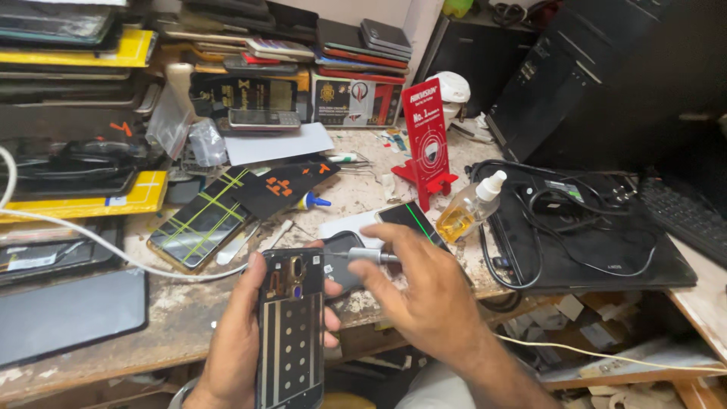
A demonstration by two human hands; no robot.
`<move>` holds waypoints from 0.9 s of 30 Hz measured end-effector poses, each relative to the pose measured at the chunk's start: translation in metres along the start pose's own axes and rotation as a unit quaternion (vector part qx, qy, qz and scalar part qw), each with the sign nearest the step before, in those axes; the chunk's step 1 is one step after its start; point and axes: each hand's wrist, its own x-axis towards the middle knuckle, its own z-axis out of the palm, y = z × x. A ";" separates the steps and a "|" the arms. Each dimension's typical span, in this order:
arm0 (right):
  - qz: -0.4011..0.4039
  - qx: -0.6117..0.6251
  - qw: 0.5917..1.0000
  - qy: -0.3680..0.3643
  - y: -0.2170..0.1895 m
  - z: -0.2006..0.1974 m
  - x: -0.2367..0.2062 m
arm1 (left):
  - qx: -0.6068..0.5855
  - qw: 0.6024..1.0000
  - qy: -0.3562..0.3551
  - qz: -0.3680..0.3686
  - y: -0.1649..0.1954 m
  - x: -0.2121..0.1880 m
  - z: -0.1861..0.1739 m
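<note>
We see a cluttered bench (pixel 189 318) first, phones and boxes stacked along its far edge, a black laptop (pixel 598 250) with a looped cable at the right. Nearer the middle: a red stand (pixel 426 140), a small spray bottle (pixel 473 206) with amber liquid, a phone with yellow tape strips (pixel 201 223) lying flat left of centre.

Then the phone frame (pixel 291 326): opened, back side up, held over the bench's near edge. Its long axis runs roughly straight away from us, camera end pointing toward the far side of the bench, bottom end toward our body and cut by the picture's lower edge.

Left hand (pixel 235 341) wraps the frame from its left side; fingers are curled behind it, tips showing at the right edge, thumb along the left edge. Firm hold.

Right hand (pixel 428 291) sits just right of the frame's upper end, fingers pinched together on a screwdriver (pixel 363 256). The tool lies nearly level, long axis left to right, tip aimed left at the frame's top right corner near the camera opening. The tip looks to be at or just off the frame; we cannot tell contact from this view.

So the frame lies left of the right-hand fingers, close, and the right hand is the working one nearer the camera end.
</note>
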 end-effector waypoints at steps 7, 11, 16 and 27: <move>0.069 0.014 0.998 -0.005 -0.001 0.002 -0.002 | 0.010 1.000 0.005 -0.003 0.000 0.000 0.000; 0.075 0.029 0.997 0.001 0.002 0.006 -0.006 | 0.004 1.000 -0.010 0.004 -0.001 0.000 0.000; 0.043 0.045 0.998 0.017 0.005 0.004 -0.011 | -0.005 1.000 -0.007 0.001 0.001 0.001 -0.002; 0.048 -0.002 0.998 -0.041 0.013 0.009 -0.017 | -0.025 0.996 -0.047 -0.068 0.001 0.000 -0.003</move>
